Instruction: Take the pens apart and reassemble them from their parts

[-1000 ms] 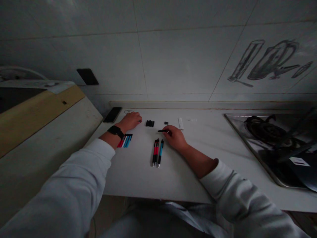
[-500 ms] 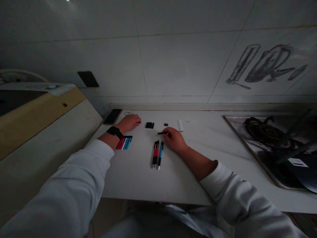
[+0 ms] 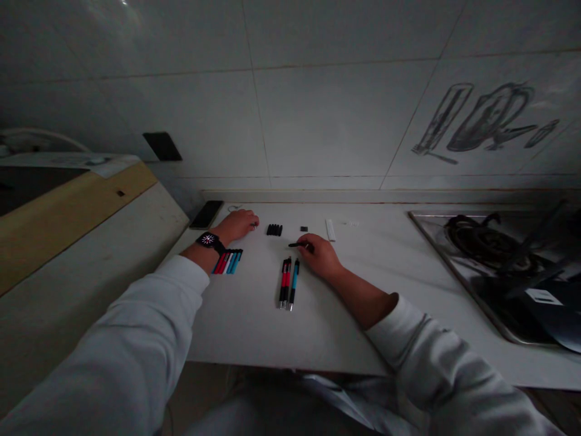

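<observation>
My left hand rests on the far left of the counter, its fingers pinched around a small silvery piece that is too small to name. Between the fingers of my right hand is a short black pen grip, pointing left. Just in front of that hand lie two red pens and a blue pen, side by side. Several red, white and blue pen barrels are lined up by my left wrist. A row of black pen grips lies between my hands.
Beyond my right hand are a small dark patch of tiny parts, thin white sticks and tiny pale pieces. A phone lies at the back left. A gas stove is at right, a white cabinet-like box at left.
The watch face on my left wrist has lit up. Both hands keep nearly the same place, and the pens and parts lie as before.
</observation>
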Demonstrator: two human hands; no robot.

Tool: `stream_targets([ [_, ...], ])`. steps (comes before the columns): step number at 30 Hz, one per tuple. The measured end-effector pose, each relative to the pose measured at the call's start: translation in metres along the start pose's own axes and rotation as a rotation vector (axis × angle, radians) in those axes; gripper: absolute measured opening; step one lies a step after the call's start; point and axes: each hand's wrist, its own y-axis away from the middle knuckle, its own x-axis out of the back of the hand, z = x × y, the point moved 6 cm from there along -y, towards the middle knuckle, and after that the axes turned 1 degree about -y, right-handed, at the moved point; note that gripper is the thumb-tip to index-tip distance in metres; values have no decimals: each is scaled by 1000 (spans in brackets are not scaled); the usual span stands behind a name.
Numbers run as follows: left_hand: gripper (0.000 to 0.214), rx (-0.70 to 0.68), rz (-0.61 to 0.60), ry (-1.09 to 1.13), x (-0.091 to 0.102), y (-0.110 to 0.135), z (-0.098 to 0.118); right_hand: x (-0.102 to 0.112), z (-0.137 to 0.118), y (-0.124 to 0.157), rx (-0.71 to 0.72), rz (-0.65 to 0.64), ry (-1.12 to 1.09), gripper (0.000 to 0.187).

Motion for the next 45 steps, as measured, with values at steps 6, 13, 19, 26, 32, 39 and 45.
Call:
stream_targets([
  [6,19,0,-4,22,-3,0,1,0,0,0,-9,-2,-2,15],
  [13,29,53,26,6,19,5,13,-2,13,-4,-51,37,-130,18],
  [19,32,-90,154,138,67,7,89,-13,26,-11,-197,8,-533,27],
  [26,50,-283,156,276,74,1,166,-12,21,-11,-192,-29,-593,43],
  [32,44,-289,154,359,74,-8,171,-10,24,-11,-147,-11,-611,50],
  [39,41,-83,193,351,51,-24,121,-10,36,-10,-215,66,-385,38],
  [45,42,-17,125,252,18,-38,92,-10,34,-8,-207,48,-332,37],
])
